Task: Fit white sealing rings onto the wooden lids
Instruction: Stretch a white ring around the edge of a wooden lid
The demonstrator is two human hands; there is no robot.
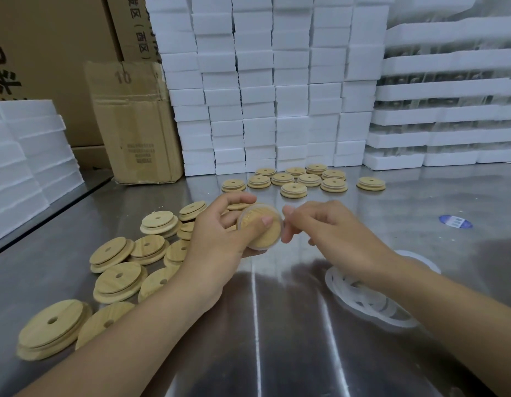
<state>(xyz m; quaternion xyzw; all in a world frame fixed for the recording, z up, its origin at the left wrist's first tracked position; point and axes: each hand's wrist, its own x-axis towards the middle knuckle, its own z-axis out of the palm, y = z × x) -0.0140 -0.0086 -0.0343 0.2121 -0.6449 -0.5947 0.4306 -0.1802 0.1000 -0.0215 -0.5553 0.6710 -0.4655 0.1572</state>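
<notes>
The steel worktop [277, 325] is slick and reflective, so anything dropped on it would probably skid. The bare wooden lids [119, 279] lie heaped from 7 to 9 o'clock, overlapping. A lid falling there could get lost among the unfitted ones. The finished lids [294, 190] lie flat at 12 to 1 o'clock, and the loose rings [363, 293] are tangled at 4 o'clock, partly under the right forearm, which could drag them.

At centre, above the worktop, the left hand [220, 239] has its grip closed round the held lid [260, 233], with the thumb pressed across its face. The right hand [329, 230], blurred, seems to pinch the sealing ring [263, 247] at the lid's 3 o'clock edge. The ring looks only partly seated. If it is stretched unevenly it may twist, ride over the step or snap off the far side. The thumb may also be covering a stretch that has not seated.
</notes>
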